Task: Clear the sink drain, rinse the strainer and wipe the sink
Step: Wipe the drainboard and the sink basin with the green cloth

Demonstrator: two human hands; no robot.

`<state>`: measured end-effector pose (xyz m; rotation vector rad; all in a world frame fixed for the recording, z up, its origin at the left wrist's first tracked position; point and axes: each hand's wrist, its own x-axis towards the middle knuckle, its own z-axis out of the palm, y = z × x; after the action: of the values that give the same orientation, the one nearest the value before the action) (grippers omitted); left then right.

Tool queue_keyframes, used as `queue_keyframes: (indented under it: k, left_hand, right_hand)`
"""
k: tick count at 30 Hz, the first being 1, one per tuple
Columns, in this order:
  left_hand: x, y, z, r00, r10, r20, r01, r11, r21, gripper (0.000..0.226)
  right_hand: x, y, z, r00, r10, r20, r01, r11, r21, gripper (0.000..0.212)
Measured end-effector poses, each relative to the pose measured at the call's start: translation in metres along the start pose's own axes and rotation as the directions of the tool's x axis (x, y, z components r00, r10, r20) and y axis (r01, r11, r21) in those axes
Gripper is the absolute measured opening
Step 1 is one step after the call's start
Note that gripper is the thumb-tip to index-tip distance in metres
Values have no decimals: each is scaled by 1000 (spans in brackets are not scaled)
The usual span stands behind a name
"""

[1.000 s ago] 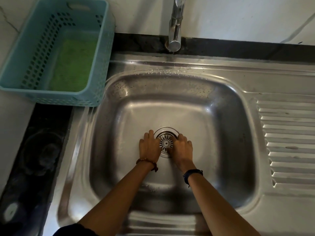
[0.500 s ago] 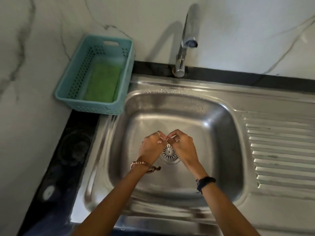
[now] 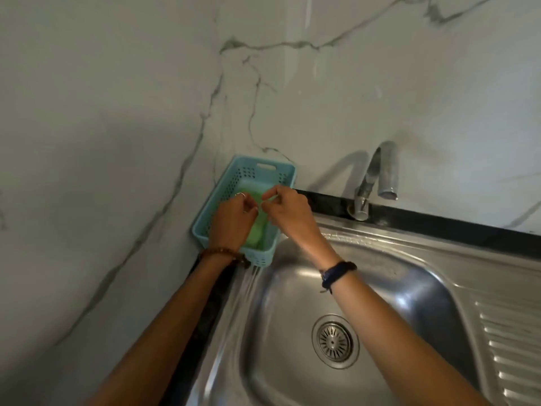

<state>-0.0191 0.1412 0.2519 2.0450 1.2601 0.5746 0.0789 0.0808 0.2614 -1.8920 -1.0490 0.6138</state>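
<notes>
The round metal strainer (image 3: 335, 341) sits in the drain of the steel sink (image 3: 409, 276), with no hand near it. Both hands are raised over the teal basket (image 3: 263, 168) at the sink's back left corner. My left hand (image 3: 234, 219) and my right hand (image 3: 288, 210) have their fingertips pinched close together, facing each other. They seem to hold a tiny pale scrap between them, too small to make out. A green sponge (image 3: 257, 234) lies in the basket under the hands.
A chrome faucet (image 3: 377, 174) stands behind the basin, with no water running from it. The ribbed drainboard (image 3: 512, 347) lies to the right. A black counter strip (image 3: 439, 225) runs along the marble wall, which also closes in the left side.
Both hands lifted off the strainer with fingertips pinched and moved up and left, from the drain to above the teal basket. The view tilted up toward the wall.
</notes>
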Motion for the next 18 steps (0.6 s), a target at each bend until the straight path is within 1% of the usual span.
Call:
queue_keyframes:
  k: [1,2,4,6,8,9,11,13,15,16,18]
  left_hand:
    - [12,-3,-2,1000,-15,6,15,998,61,16]
    - [22,-5,-3,999,-29,23,26,992,127,19]
    - [41,-7,-1,998,-24,60,8,967,256,24]
    - [57,-13,6,995,-29,97,-7,938,347,28]
    - [71,-25,17,981,-97,167,22,915,404,29]
    - [76,-32,23,964,-145,224,35,901,433,29]
    - [83,-45,35,907,-240,345,34,860,509,30]
    - [86,-54,46,864,-304,402,27,825,565,33]
    - [90,-62,53,862,-323,391,45,816,576,36]
    - [91,-64,55,867,-329,374,68,822,566,36]
    - [93,-68,55,874,-340,347,125,847,516,35]
  right_hand:
    - [13,-4,7,1000,15,24,-13,997,-71,21]
    - [23,-7,14,999,5,45,3,984,-180,24]
    - [41,-13,29,995,-53,83,81,920,-384,23]
    - [56,-12,40,990,-69,119,120,856,-502,23]
    - [69,-4,48,990,-6,139,89,795,-600,26]
    - [75,3,52,989,39,143,63,765,-641,26]
    - [84,18,61,980,138,147,8,702,-712,26]
    - [89,30,70,966,211,147,-28,656,-755,28]
    - [96,40,80,958,249,145,-43,621,-783,34]
    - [99,43,84,956,264,129,-68,626,-777,38]
    - [103,49,89,948,304,91,-152,687,-711,42]
